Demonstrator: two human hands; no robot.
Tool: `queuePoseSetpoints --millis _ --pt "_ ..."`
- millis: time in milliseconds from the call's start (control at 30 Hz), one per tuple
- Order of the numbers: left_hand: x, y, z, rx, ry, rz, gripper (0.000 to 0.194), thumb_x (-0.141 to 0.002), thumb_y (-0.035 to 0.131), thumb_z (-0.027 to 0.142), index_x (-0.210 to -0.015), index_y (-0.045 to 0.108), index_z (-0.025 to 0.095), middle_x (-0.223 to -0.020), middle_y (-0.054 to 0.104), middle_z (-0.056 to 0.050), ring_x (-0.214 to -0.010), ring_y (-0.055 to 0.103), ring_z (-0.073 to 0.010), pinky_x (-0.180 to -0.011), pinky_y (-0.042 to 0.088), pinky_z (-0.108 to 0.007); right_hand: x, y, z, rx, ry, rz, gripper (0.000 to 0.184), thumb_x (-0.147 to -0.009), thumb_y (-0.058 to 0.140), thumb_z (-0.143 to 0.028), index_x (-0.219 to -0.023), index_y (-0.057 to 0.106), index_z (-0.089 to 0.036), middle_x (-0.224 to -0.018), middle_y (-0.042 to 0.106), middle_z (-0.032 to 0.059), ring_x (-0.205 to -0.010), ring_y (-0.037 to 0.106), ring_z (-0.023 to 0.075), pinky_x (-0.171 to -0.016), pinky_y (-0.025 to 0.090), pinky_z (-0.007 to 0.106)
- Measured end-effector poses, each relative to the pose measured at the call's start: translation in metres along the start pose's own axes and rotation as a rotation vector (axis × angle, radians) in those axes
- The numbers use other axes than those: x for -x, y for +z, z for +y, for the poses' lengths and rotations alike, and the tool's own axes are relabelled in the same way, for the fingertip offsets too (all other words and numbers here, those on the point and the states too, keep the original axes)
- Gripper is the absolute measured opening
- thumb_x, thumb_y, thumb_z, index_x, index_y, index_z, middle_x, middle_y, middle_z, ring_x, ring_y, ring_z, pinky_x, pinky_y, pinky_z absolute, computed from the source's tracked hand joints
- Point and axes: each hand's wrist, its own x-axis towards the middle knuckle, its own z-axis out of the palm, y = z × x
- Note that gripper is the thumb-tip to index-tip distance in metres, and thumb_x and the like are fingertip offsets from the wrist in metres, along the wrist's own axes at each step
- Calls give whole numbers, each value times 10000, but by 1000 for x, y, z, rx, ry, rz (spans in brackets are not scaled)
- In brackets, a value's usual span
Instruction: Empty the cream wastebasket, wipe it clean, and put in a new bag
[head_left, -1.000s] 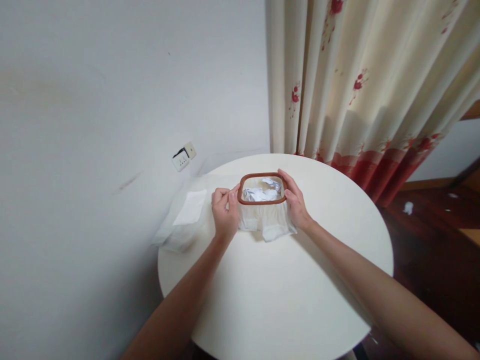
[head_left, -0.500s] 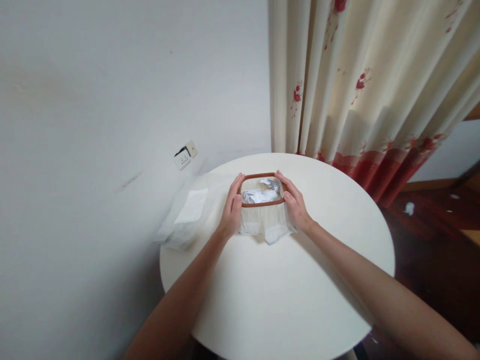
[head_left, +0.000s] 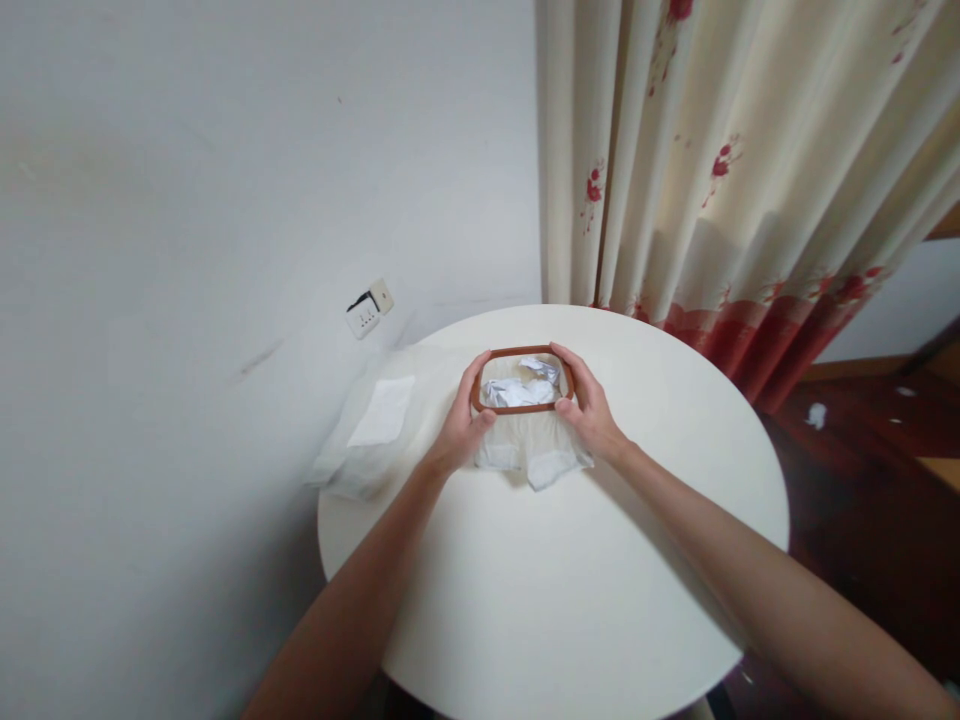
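A small trash bin with a brown rim (head_left: 523, 408) stands on the white round table (head_left: 555, 600). A pale, translucent bag (head_left: 556, 466) lines it and hangs down over the outside. Crumpled white paper (head_left: 517, 391) lies inside the bin. My left hand (head_left: 463, 418) grips the rim's left side, its thumb at the front corner. Around the right side of the rim, my right hand (head_left: 590, 408) is closed, with the thumb on the front corner. The bin's body is hidden by the bag.
Left of the bin lies a clear plastic bag (head_left: 337, 468) with a white paper piece (head_left: 382, 411) on or in it. A wall socket (head_left: 364, 318) sits behind. A patterned curtain (head_left: 705, 230) hangs at the back right. White scraps (head_left: 817, 415) lie on the dark floor.
Both thumbs have shifted from the rim's sides to its front corners, the left one sliding down and right. The bin has stayed in place.
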Motion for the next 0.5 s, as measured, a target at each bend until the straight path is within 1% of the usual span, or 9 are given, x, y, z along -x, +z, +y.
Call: queuePoseSetpoints --millis 133,300,400,500 --pt "-1 -2 1 -15 -2 -10 929 -830 588 784 -1565 377 258 -1632 392 -148 -1532 369 -336 -1277 312 -469 0 0 0 8 13 -4 880 -816 673 -758 -1506 481 -247 -1565 484 133 -1455 455 331 -1246 345 505" --pt "-2 -3 -1 -45 4 -3 938 -815 590 802 -1543 411 239 -1591 427 -166 -1503 400 -347 -1271 316 -491 0 2 0 21 20 -2 1021 -739 733 -783 -1547 415 -246 -1613 423 146 -1485 415 331 -1258 324 509" --pt "-2 -4 -1 -55 -2 -13 936 -820 585 799 -1550 405 243 -1610 409 -165 -1521 377 -346 -1285 287 -499 0 3 1 3 7 -12 1042 -722 783 -739 -1556 399 -246 -1606 425 150 -1478 425 334 -1257 319 510" --pt "-2 -5 0 -57 1 -32 940 -826 589 788 -1571 376 256 -1664 341 -158 -1561 312 -348 -1308 229 -516 0 2 3 -19 -5 -16 1024 -723 815 -693 -1550 410 -247 -1579 452 152 -1456 452 337 -1251 324 512"
